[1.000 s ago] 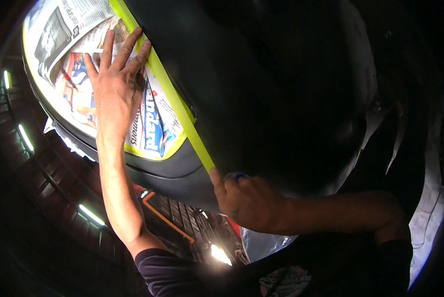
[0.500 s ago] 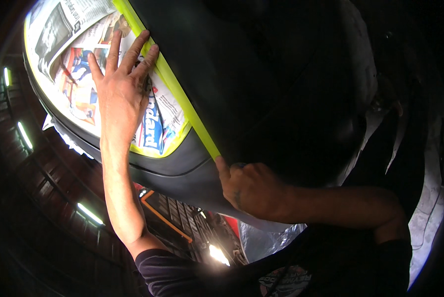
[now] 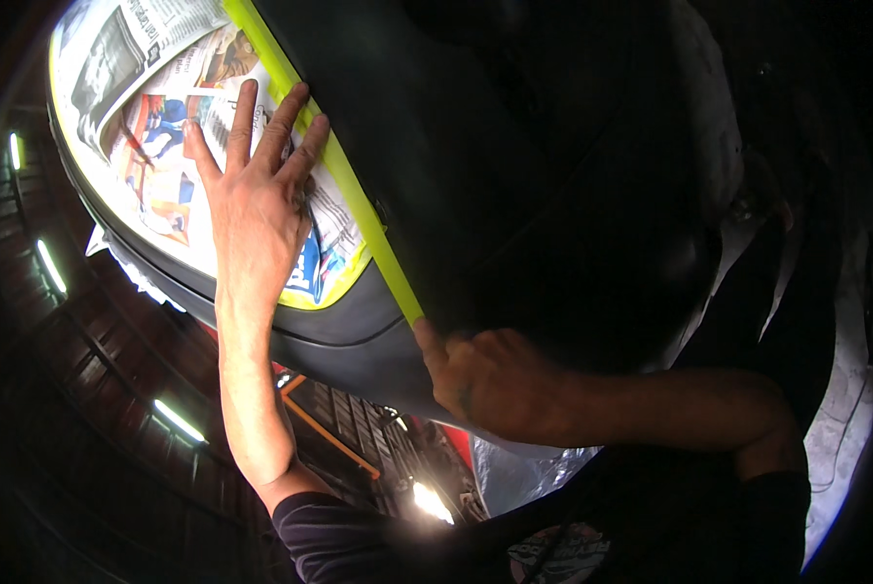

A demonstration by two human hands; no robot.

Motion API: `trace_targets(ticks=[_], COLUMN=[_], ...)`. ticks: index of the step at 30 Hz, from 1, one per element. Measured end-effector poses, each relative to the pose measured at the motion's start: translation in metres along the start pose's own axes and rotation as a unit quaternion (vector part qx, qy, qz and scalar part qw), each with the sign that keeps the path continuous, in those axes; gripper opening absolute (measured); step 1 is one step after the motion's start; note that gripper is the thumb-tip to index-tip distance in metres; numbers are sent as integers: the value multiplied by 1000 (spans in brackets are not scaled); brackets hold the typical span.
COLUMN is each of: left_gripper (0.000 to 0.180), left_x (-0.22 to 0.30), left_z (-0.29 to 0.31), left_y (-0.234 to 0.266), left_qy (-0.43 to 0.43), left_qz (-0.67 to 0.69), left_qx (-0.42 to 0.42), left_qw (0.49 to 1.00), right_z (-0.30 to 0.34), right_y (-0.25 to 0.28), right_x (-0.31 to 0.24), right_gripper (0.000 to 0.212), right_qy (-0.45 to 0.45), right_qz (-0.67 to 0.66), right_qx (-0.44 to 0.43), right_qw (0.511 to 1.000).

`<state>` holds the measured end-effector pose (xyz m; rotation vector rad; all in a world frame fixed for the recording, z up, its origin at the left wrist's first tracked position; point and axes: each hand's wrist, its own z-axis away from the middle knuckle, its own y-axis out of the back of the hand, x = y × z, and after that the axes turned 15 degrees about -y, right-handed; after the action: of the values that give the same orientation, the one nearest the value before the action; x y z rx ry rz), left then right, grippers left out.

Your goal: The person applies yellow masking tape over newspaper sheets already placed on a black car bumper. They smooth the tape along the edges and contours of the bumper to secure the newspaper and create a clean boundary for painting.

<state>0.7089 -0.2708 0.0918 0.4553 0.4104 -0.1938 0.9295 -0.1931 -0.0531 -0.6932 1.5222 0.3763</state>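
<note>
A strip of bright yellow-green masking tape (image 3: 352, 190) runs slantwise along the edge between the newspaper (image 3: 154, 127) and a dark vehicle body panel (image 3: 553, 195). My left hand (image 3: 261, 200) lies spread over the newspaper, fingers apart, two fingertips resting on the tape. At the lower end of the tape, my right hand (image 3: 490, 384) is closed with the index finger at the tape's end, seemingly pinching it; the thumb is hidden. More yellow-green tape borders the newspaper's rounded lower edge.
Below the papered area curves a black panel (image 3: 349, 336). Clear plastic sheeting (image 3: 524, 477) hangs near my chest, and pale sheeting (image 3: 831, 438) is at the right. Lit ceiling tubes (image 3: 179, 421) and an orange bar (image 3: 329, 428) show in the background.
My left hand has slid down and to the right along the tape. My right hand has shifted slightly left and down, the tape's lower end moving with it.
</note>
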Motion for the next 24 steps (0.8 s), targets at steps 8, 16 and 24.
trace_targets(ticks=[8, 16, 24], left_gripper=[73, 65, 69], left_x=[7, 14, 24], left_z=[5, 9, 14], left_y=[2, 7, 7], left_qy=[11, 4, 6], left_qz=[20, 20, 51], left_qx=[-7, -26, -28], left_qw=[1000, 999, 998], right_z=[-3, -3, -5], right_y=[-5, -5, -2], right_x=[6, 10, 12], right_gripper=[66, 66, 65], right_qy=[-11, -57, -60], right_qz=[-32, -63, -89], right_qx=[-18, -41, -36], right_qw=[999, 996, 994])
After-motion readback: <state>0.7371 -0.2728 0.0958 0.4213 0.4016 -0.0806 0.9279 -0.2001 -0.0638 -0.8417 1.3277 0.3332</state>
